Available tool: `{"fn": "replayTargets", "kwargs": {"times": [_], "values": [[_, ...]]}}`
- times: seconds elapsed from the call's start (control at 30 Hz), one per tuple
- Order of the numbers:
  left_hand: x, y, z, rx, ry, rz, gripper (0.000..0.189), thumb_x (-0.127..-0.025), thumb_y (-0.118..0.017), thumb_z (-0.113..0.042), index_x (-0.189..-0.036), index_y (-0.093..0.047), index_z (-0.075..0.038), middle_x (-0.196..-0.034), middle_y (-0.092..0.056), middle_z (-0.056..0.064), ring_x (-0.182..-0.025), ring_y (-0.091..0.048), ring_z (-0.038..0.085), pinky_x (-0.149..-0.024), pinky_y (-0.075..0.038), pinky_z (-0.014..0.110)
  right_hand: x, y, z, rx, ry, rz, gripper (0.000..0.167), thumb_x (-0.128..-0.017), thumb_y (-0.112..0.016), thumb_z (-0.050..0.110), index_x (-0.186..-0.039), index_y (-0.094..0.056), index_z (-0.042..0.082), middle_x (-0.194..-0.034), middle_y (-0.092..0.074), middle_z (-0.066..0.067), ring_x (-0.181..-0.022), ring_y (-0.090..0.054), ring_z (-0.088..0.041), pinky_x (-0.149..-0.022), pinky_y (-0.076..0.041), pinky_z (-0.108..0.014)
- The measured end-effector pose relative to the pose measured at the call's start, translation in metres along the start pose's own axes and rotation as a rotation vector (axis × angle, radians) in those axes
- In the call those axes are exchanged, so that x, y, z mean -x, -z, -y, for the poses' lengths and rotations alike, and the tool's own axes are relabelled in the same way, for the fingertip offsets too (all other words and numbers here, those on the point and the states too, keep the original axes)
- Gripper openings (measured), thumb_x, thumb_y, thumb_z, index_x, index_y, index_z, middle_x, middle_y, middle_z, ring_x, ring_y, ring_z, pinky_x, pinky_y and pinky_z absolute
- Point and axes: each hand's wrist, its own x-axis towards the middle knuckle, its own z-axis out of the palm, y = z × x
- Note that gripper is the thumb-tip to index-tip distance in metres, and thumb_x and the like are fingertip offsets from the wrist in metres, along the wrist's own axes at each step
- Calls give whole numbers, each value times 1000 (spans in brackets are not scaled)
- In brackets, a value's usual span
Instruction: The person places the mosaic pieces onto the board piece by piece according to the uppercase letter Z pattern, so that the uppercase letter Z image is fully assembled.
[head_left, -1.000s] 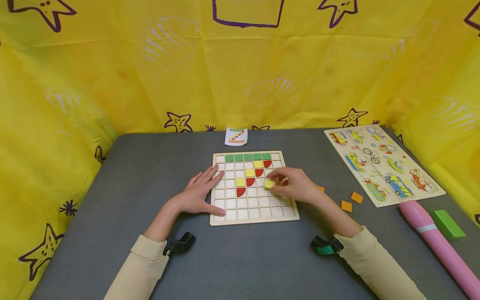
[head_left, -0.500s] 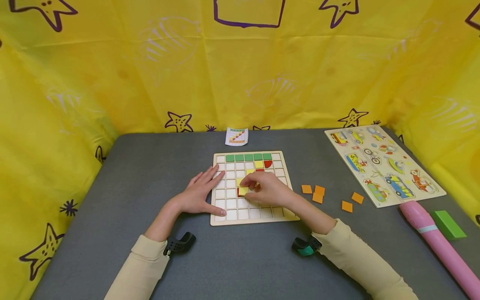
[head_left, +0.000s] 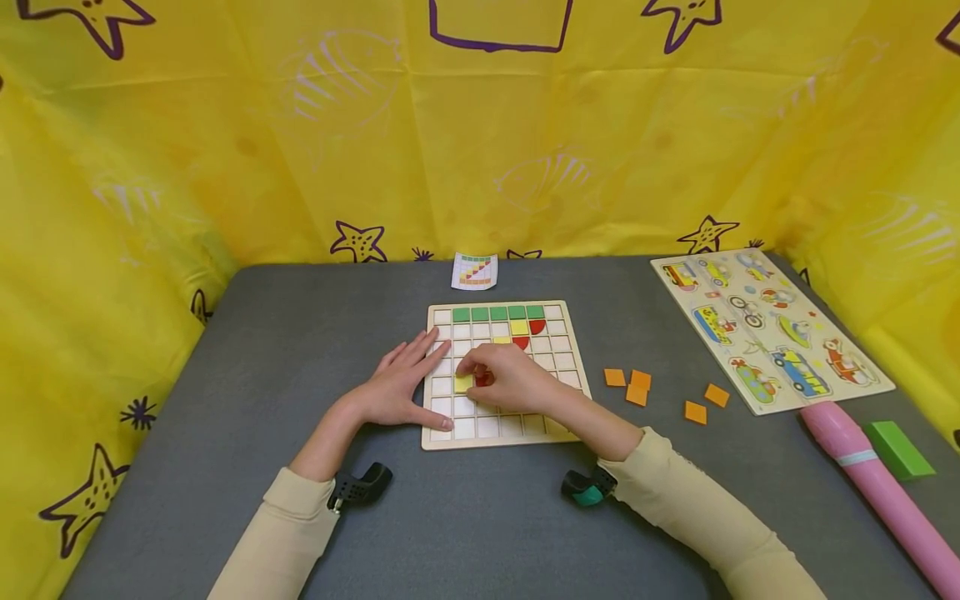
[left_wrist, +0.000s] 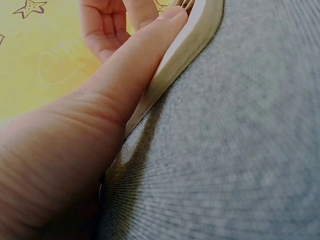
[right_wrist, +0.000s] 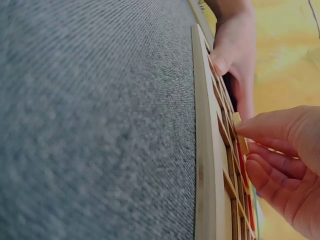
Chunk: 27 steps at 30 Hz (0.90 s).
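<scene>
A wooden grid board (head_left: 510,427) lies on the table, with a row of green tiles (head_left: 498,313) along its top and yellow squares and red quarter-round pieces stepping down a diagonal below. My left hand (head_left: 396,382) rests spread on the board's left edge, its thumb (left_wrist: 150,45) on the near rim. Between thumb and fingers my right hand (head_left: 510,379) pinches a yellow square tile (head_left: 463,383) over a left-hand cell. In the right wrist view the tile (right_wrist: 238,122) stands slightly proud of the grid. The right hand hides part of the diagonal.
Several orange square tiles (head_left: 636,394) lie right of the board. Behind it sits a small pattern card (head_left: 475,272). Farther right are a vehicle picture puzzle (head_left: 772,329), a pink tube-like object (head_left: 873,483) and a green block (head_left: 898,450). A yellow curtain (head_left: 480,150) surrounds the table.
My right hand has carried the yellow tile leftward across the board, from its right half to a left-hand cell. The left hand has stayed in place.
</scene>
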Motion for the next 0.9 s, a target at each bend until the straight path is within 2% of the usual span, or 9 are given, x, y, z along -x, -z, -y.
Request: {"fn": "replayTargets", "kwargs": {"times": [0.57,0.73,0.9], "values": [[0,-1,-1,-1,4,0,114,-74,-75,-64,-158,-16,-12,-163,0,11,-149,2,30,-114,-4,56,6,2,-1,7,4,-17,21,-85,-74,10,-106,-70,8,-96,-67,0,-82,-57,-15,-76,-48,-26],[-1,-1,-1,-12,2,-3,115,-73,-75,-64,-158,-16,-12,-163,0,11,-149,2,30,-114,-6,55,15,11,-6,-21,-33,-32,19,-88,-72,11,-107,-70,10,-95,-68,1,-79,-57,-12,-72,-49,-26],[-1,0,-1,-14,13,-1,116,-72,-75,-65,-158,-16,-13,-163,1,11,-149,2,30,-114,-6,55,33,21,-15,-32,-65,-70,16,-89,-72,13,-104,-72,11,-96,-68,3,-81,-57,-13,-71,-50,-29]]}}
